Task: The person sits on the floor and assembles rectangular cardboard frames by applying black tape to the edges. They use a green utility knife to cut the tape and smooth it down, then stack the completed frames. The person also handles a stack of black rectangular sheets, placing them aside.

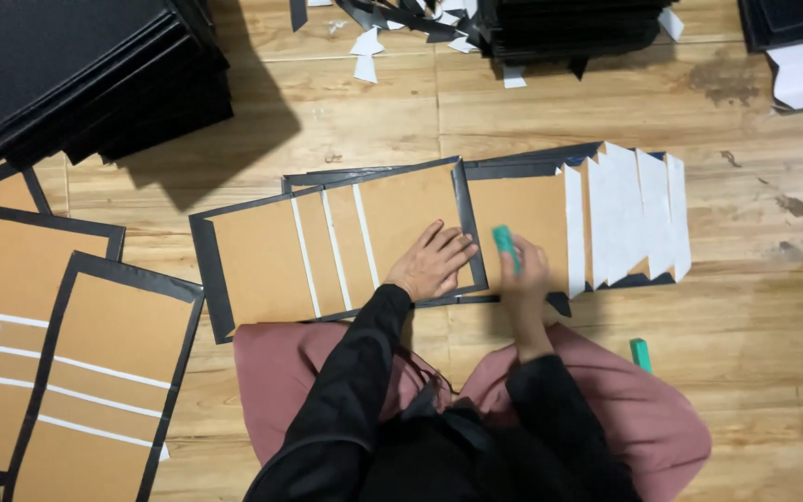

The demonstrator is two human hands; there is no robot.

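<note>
head view: left hand [431,262] lies flat, fingers released, on a black-edged brown cardboard panel [336,246] on the wooden floor [346,121]; right hand [524,271] grasps a teal tool [506,245], blurred.

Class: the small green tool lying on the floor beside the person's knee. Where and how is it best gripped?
Pinch the green tool across its narrow width at mid-length, coming from straight above. It lies flat on the wooden floor, alone, with both long sides free.
</note>
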